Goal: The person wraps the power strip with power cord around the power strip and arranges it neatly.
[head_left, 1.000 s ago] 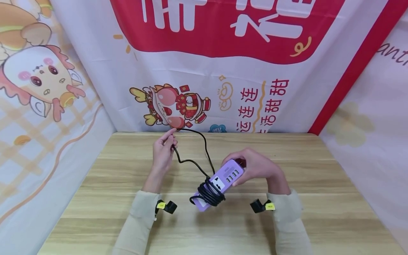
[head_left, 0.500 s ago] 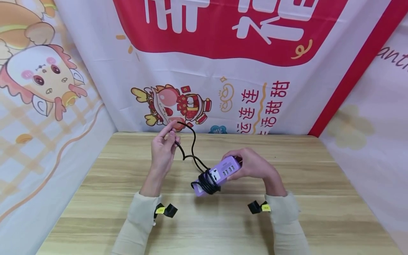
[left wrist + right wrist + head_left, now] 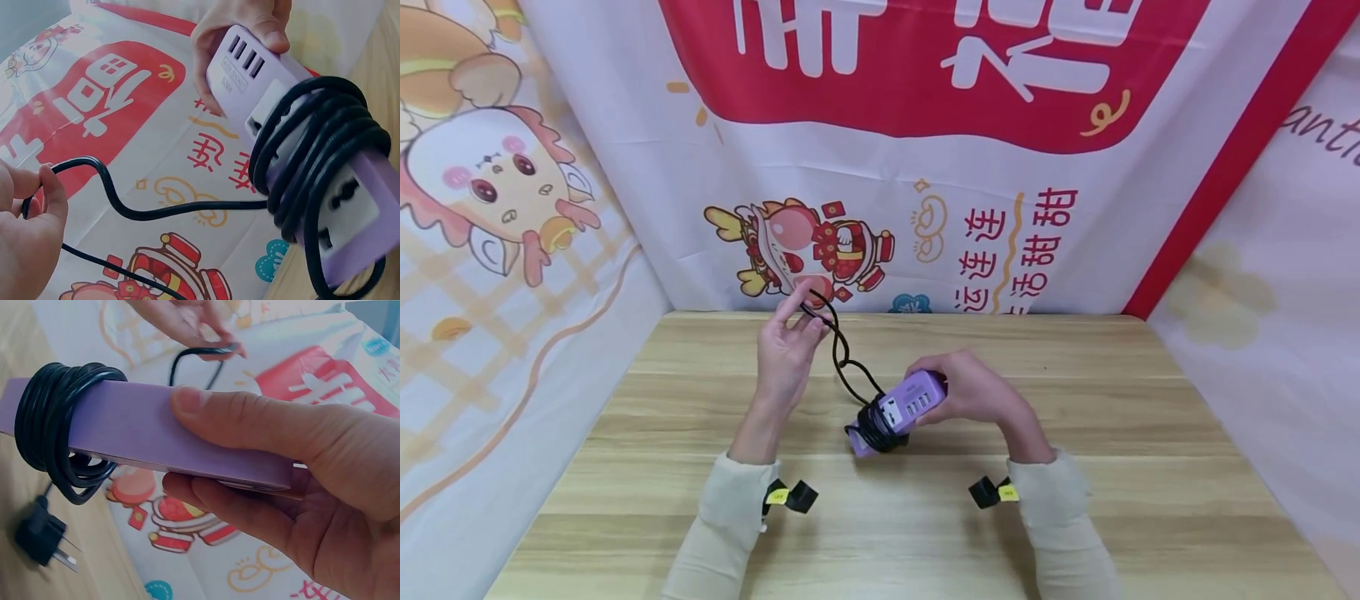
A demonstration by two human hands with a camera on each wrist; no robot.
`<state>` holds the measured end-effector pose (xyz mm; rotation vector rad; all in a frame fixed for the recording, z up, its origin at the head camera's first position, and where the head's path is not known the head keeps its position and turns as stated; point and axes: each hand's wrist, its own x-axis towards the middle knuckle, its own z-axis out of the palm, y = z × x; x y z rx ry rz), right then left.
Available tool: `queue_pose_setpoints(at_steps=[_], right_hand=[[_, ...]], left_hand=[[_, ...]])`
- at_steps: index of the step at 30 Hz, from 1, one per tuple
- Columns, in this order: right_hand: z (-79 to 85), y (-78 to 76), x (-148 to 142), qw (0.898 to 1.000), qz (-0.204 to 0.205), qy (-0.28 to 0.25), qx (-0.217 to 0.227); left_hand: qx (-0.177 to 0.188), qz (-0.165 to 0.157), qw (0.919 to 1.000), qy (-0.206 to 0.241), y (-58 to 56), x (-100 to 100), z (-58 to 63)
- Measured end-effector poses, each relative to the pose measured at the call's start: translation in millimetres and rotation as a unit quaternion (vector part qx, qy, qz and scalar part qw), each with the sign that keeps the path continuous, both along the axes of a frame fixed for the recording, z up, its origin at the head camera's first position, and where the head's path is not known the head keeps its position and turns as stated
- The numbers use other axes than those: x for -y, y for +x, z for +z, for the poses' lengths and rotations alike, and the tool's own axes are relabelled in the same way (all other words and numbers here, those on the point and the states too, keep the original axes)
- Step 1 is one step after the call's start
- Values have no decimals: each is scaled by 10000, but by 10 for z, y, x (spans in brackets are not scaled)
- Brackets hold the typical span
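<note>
A purple power strip (image 3: 912, 398) with USB ports and white sockets is tilted above the table, its far end gripped by my right hand (image 3: 973, 387). In the right wrist view, the thumb (image 3: 219, 415) presses one side while the fingers curl under the other. Several turns of black power cord (image 3: 325, 147) wrap the strip's lower half. A loop of that cord runs up to my left hand (image 3: 786, 354), which pinches it between thumb and fingers. A black plug (image 3: 40, 534) with metal prongs hangs below the strip in the right wrist view.
The wooden table (image 3: 700, 500) lies beneath both hands. Behind it hangs a white and red printed cloth (image 3: 895, 100); more printed cloth (image 3: 535, 333) walls the left side, and a pale cloth (image 3: 1277, 333) the right. Small black cameras sit at both wrists.
My right hand has moved left with the power strip, toward the left hand. The cord loop between the hands has narrowed and twisted over itself. The left hand has risen slightly.
</note>
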<state>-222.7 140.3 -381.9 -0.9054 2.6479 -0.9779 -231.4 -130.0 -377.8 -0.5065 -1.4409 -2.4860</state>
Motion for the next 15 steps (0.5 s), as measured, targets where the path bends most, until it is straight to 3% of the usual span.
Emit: queue_pose_setpoints(at_steps=[9,15], right_hand=[[-76,52,225,9981,-106,246,-548],[-152,24,343,9968,-242,380,-660]], left_hand=[[-369,-16,9991,220,62,-126,33],[-651,-26,9977,196,136,-210,52]])
